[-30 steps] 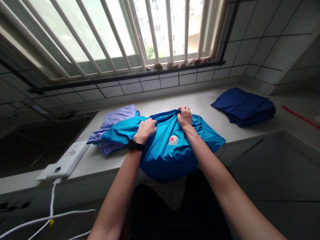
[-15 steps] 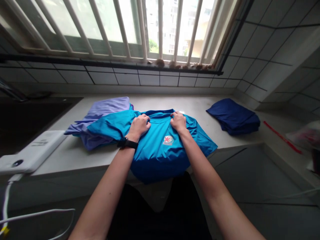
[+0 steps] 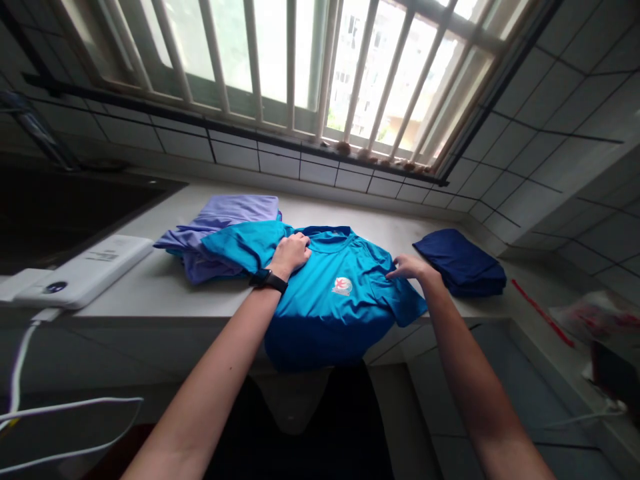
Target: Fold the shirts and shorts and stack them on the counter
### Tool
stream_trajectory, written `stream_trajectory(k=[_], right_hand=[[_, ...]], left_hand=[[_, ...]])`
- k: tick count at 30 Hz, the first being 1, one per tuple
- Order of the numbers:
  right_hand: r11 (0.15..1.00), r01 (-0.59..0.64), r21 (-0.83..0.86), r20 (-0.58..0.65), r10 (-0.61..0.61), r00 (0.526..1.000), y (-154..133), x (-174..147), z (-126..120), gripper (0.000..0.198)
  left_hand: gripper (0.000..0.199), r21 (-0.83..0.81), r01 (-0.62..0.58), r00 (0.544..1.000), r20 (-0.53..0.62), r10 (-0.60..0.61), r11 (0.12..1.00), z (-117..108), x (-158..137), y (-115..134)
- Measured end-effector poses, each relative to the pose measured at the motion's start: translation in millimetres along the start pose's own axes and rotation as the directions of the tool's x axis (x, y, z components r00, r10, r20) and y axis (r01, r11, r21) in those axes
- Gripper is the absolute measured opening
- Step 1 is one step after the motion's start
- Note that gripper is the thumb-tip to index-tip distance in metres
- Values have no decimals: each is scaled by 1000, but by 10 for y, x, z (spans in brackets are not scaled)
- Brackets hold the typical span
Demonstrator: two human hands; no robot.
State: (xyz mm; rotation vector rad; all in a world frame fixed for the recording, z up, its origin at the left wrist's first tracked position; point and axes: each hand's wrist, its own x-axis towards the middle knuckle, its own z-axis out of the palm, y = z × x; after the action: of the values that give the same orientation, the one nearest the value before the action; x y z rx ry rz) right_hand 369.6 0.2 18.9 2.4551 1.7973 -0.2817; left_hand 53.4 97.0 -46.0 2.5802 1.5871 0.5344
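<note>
A bright blue T-shirt [image 3: 320, 307] with a round white and red chest badge lies front up on the counter, its lower part hanging over the front edge. My left hand [image 3: 293, 253], with a dark watch at the wrist, is closed on the cloth beside the collar. At the sleeve on the other side, my right hand [image 3: 409, 268] pinches the fabric near the shoulder. The sleeve on my left side rests over a pile of lilac clothes [image 3: 235, 208].
Folded navy cloth [image 3: 460, 263] lies on the counter [image 3: 170, 293] at the right, with a red strip [image 3: 543, 313] beyond it. A white power bank [image 3: 100, 267] with a cable sits at the left by a dark sink [image 3: 75, 213]. A barred window is behind.
My right hand has moved from the collar out to the sleeve, and that side of the shirt lies flatter. My left hand stays by the collar. The view has tilted.
</note>
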Motion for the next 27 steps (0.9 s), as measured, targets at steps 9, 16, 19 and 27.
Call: stream_trajectory(k=[9,16,19,27], right_hand=[[984,-180,-3,-419,162,893,170,52,75,37],[998,-32,52,-84,36,996,186,129,26,34],[998,19,67,31,-22,999,169,138,27,16],[967,-95,237,-269,159,950,237,145,19,42]], left_hand=[[42,31,-4,1000,-13,5,1000,30,10,-21],[42,16,-10,1000,-13,11,1000,34,17,-30],[41,5,-4,1000,-18,4,1000,32,20,-32],[40,9,4,1000,-18,-4,1000,21,20,-23]])
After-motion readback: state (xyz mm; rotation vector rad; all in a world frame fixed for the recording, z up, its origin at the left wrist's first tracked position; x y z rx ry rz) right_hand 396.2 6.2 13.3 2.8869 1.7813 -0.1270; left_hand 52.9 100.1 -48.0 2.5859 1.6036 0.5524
